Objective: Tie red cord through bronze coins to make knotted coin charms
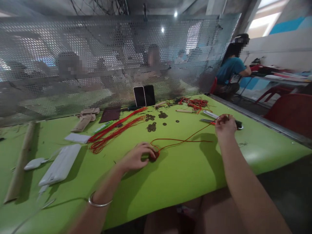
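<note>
My left hand (138, 156) rests low over the green table, its thumb and fingers closed on a small dark red round piece (154, 156), partly hidden by the fingertips. From that piece runs a thin red cord (185, 141), which loops on the table and crosses itself, with one loose end pointing right. Farther right, my right hand (226, 125) is raised slightly and pinches the other length of the cord, drawn nearly straight between both hands. Beneath the right hand lie a dark-bladed tool (207, 121) and a white-handled tool (211, 114).
Several dark coins (151, 127) lie mid-table, beside bundles of red cord (104, 139). A white power bank (60, 164) with a cable is at left, near a long wooden stick (20, 162). Two phones (139, 97) lean against a perforated metal screen (109, 65). A person (231, 70) sits beyond.
</note>
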The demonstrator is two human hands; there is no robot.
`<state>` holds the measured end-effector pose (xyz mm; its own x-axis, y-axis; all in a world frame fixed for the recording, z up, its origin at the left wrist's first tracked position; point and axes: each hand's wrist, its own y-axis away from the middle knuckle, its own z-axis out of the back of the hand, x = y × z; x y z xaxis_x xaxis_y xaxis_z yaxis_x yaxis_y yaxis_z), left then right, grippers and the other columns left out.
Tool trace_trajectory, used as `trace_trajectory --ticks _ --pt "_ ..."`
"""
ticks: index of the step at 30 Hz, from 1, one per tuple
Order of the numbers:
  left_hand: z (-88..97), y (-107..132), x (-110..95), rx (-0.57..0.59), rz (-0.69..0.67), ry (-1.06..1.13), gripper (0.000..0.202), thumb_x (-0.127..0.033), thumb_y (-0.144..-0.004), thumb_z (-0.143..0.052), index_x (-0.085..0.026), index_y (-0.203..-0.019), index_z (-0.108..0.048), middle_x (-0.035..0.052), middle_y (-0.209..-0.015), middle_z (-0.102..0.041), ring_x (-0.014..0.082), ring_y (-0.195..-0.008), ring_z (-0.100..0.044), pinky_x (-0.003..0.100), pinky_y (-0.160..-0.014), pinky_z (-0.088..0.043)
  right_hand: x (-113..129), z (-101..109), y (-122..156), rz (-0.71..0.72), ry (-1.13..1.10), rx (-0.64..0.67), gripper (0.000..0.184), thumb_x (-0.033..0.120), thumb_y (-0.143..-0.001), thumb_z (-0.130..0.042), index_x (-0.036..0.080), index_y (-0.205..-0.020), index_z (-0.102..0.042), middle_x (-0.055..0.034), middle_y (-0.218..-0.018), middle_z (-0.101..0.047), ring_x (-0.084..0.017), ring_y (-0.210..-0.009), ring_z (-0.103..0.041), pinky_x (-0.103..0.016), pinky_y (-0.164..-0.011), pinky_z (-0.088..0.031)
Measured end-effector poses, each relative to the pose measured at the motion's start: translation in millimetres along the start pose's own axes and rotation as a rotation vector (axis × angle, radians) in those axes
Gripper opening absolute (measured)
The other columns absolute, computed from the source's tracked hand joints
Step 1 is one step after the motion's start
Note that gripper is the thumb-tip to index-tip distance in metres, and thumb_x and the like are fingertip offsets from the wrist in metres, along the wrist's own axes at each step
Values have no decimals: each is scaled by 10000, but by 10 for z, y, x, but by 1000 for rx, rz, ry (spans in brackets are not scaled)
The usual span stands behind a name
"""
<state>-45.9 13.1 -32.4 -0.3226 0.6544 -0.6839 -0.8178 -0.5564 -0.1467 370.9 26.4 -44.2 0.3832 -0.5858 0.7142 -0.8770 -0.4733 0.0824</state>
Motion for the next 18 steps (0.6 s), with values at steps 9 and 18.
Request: trace_trajectory --ticks 9,18 --pt "-147 -61 -150 -127 110 -163 215 -356 -715 -639 -200 -862 -631 51 -849 -640 229 -843 -542 417 -837 -383 -240 -195 1118 504 829 969 240 199 -736 -602 211 -975 -617 37 -654 -577 -83 -493 -493 -200 -478 -380" --pt "-223 -110 -189 -260 104 -87 110 -164 -738 -574 -202 -835 -607 21 -731 -644 166 -658 -561 318 -699 -430 -470 -192 1659 614 1284 1663 161 195 -785 -573 245 -895 -679 -24 -724 -684 -170 -591 -596 -251 -521 -376"
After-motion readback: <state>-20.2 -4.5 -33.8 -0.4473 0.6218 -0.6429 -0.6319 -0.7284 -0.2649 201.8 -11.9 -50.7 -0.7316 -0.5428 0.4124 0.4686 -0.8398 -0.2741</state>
